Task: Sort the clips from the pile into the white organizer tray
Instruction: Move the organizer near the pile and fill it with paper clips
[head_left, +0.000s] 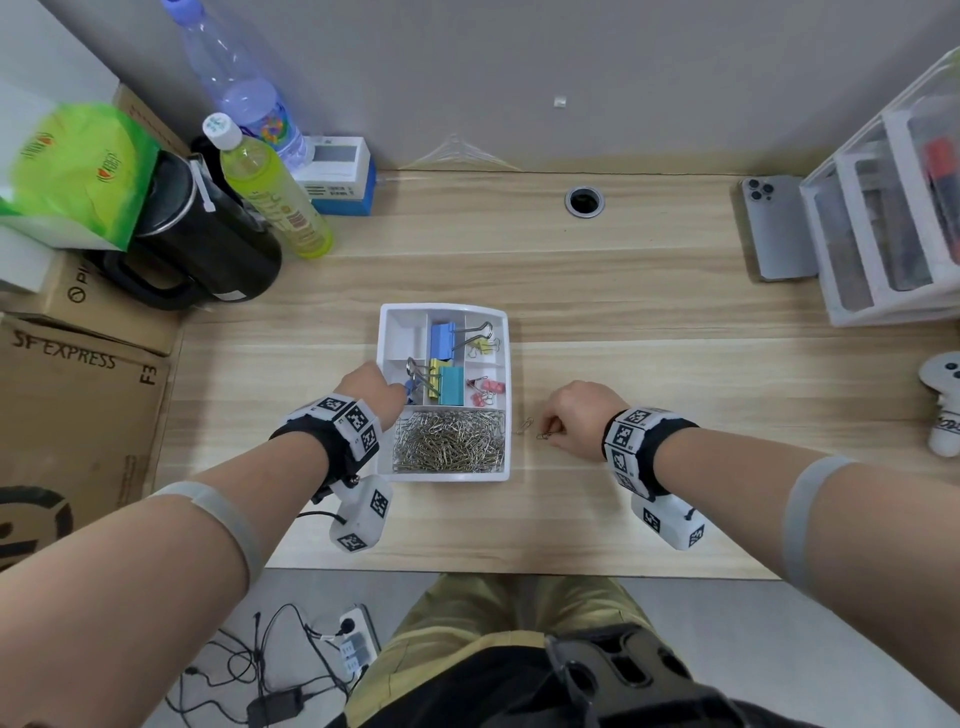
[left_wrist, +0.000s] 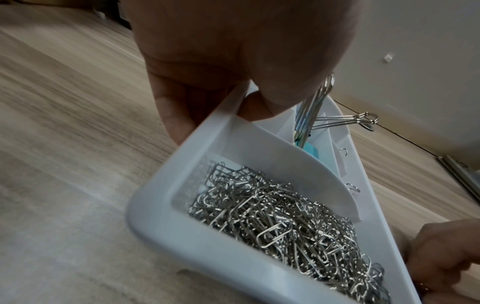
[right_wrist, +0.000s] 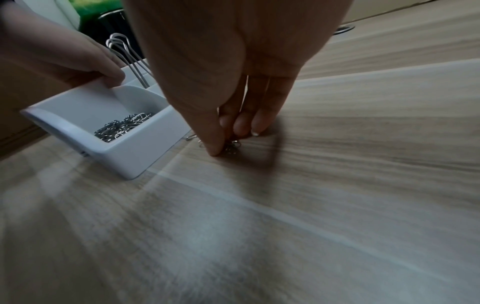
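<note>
As far as the desk shows, the sort is nearly finished. My white organizer tray (head_left: 385, 332) sits mid-desk, and its front compartment is heaped with silver paper clips (head_left: 450, 441). Binder clips stand in the middle compartments: a blue one (head_left: 442, 340) at the back, a teal one (head_left: 451, 385) in front of it. Small pink clips (head_left: 487, 391) and yellow clips (head_left: 485, 347) lie in the right-hand cells.

Outstanding items: only two loose paper clips appear on the desk, just right of the tray. One (head_left: 524, 426) lies untouched beside the tray wall. The other (head_left: 543, 435) is under my right hand (head_left: 579, 418), thumb and fingertips closed down on it in a pinch; it is not yet lifted.

My left hand (head_left: 370, 389) steadies the tray's left wall, fingers curled over the rim, thumb inside. Whether it also holds the small blue clip (head_left: 411, 388) at its fingertips, I cannot tell.
</note>
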